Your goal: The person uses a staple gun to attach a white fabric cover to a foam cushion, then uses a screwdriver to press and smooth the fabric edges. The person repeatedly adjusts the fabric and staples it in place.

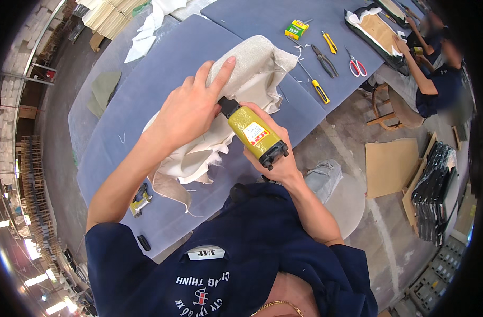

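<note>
My right hand [273, 153] grips a yellow pneumatic staple gun [254, 134], its black nose pressed against a piece wrapped in beige fabric [252, 68] on the blue-grey worktable [162, 68]. My left hand [191, 105] lies flat on the fabric beside the gun's nose, index finger stretched up along the cloth and holding it down. Loose fabric edges hang below my left wrist toward the table's near edge.
On the table lie a small yellow tool [140, 199], pliers [326, 61], red-handled scissors [357, 66], two yellow utility knives [320, 91], and a green-yellow box [296, 29]. Another person [437, 74] sits at the far right working on a panel. Cardboard [392, 166] and stacked black parts [434, 190] stand on the floor.
</note>
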{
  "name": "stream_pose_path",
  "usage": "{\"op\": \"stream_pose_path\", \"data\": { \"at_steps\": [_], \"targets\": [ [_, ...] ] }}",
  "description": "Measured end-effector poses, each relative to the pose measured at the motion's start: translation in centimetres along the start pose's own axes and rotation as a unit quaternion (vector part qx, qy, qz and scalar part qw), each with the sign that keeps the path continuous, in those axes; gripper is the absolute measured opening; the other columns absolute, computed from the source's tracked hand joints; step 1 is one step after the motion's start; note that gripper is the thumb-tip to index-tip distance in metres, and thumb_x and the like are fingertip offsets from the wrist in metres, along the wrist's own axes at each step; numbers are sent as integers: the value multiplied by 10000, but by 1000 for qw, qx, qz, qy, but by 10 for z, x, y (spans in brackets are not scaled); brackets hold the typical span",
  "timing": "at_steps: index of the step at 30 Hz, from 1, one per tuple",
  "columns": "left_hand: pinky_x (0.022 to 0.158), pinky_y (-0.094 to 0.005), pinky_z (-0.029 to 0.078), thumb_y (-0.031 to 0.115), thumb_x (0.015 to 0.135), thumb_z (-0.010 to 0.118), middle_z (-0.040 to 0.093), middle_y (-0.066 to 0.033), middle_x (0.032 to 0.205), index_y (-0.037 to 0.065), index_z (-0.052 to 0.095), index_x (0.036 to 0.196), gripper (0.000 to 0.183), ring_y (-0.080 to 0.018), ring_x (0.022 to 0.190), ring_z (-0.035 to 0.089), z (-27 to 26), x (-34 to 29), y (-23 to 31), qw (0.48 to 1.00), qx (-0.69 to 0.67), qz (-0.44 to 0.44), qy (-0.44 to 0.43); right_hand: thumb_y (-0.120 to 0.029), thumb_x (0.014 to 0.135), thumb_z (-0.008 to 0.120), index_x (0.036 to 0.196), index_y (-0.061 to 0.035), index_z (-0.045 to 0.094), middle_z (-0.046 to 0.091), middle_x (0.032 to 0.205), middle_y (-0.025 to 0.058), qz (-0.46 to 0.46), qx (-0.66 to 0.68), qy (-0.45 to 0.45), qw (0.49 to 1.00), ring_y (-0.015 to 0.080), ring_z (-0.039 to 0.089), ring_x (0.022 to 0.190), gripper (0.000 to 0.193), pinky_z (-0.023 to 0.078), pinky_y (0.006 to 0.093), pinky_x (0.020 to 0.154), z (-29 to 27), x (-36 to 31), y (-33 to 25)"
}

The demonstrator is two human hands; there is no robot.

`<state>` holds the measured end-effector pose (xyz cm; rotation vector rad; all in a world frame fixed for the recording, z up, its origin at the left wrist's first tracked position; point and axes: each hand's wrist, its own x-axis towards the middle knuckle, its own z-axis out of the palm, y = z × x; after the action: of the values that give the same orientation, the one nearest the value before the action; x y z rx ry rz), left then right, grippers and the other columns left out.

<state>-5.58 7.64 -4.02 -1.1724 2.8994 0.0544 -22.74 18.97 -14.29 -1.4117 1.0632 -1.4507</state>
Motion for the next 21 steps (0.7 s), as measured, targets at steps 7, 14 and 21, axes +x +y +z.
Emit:
{"op": "stream_pose_path", "data": {
  "at_steps": [7, 14, 21],
  "targets": [
    [981, -474, 554, 290, 840, 807, 497, -260, 1510, 101, 318, 1614, 936, -434, 1191, 642, -1, -5, -21, 988, -119, 68, 70, -11, 735, 733, 1502, -46, 498, 697, 1297, 179, -6, -57, -96, 994, 321, 699, 1164, 803, 502, 345, 1008, -32, 4, 6],
    [980, -394, 553, 268, 896, 784, 684, -162, 1350, 51, 682, 1329, 495, -335, 1188, 685, 7, -50, -2, 941, -281, -10, 188, -67, 759, 719, 1499, -186, 539, 703, 1273, 171, 201, -290, -376, 857, 413, 669, 1152, 771, 552, 455, 957, -111, -19, 92],
    [671, -290, 547, 101, 947, 729, 782, -113, 871, 2, 784, 1049, 152, -198, 717, 741, 6, -60, 6, 858, -423, -73, 283, -91, 808, 725, 1517, -270, 493, 609, 1364, 146, 149, -488, -204, 836, 421, 699, 1060, 767, 579, 510, 880, -97, -31, 171]
  ]
}}
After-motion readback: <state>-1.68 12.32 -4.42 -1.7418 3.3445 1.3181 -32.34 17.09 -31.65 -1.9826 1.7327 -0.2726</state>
